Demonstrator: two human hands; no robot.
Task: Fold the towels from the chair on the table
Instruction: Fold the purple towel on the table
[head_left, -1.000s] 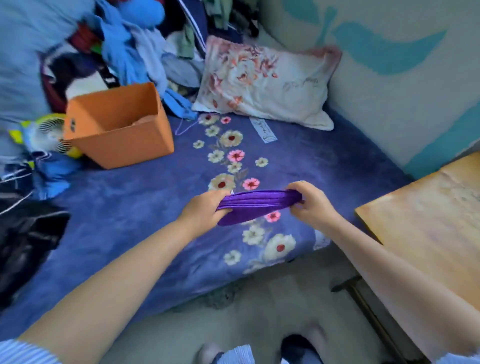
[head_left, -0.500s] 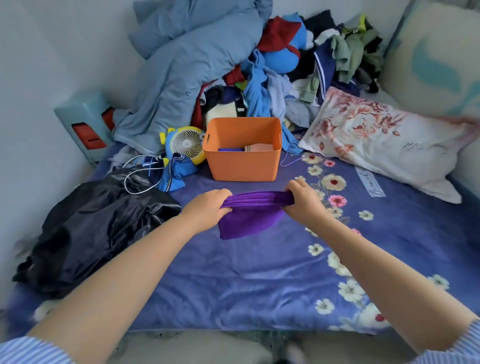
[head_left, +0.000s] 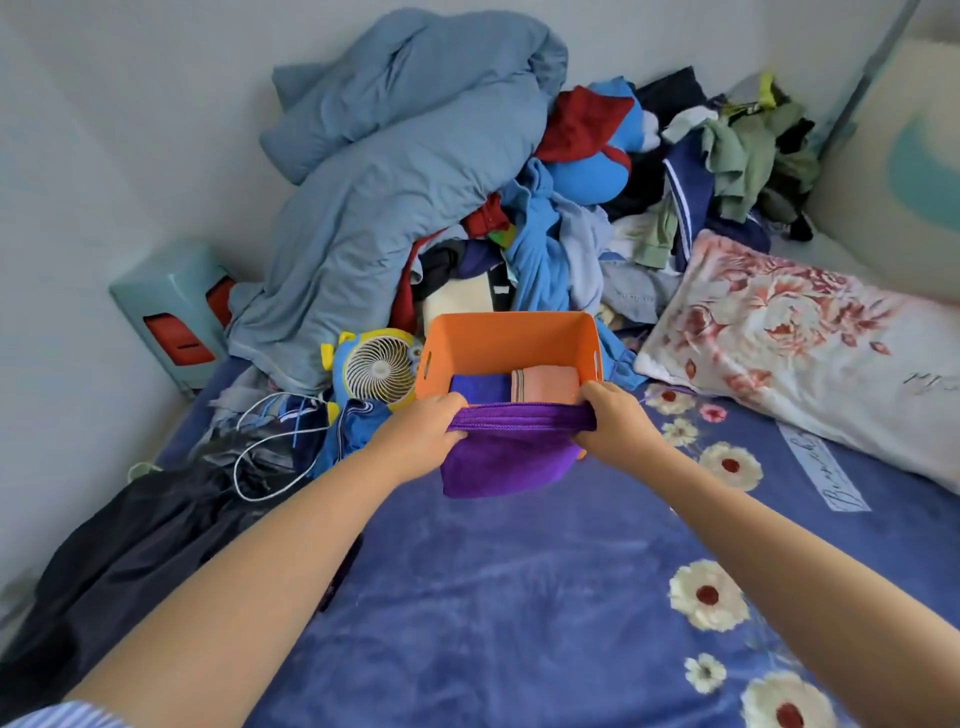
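Note:
A folded purple towel (head_left: 506, 457) hangs in the air just in front of the orange bin (head_left: 509, 338). My left hand (head_left: 421, 431) grips its left top corner and my right hand (head_left: 615, 421) grips its right top corner, so the top edge is stretched between them at the bin's near rim. Inside the bin lie a folded blue towel (head_left: 478, 388) on the left and a folded pink towel (head_left: 545, 383) on the right. The bin stands on a blue flowered blanket (head_left: 519, 597) that covers a bed.
A heap of clothes and a grey-blue duvet (head_left: 395, 171) rises behind the bin. A small yellow fan (head_left: 379, 371) sits left of it, with white cords and a black garment (head_left: 156, 530) nearer me. A flowered pillow (head_left: 810, 348) lies to the right.
My view has swung left from the wooden table to the bed's far end. Both hands have carried the purple towel forward up to the orange bin.

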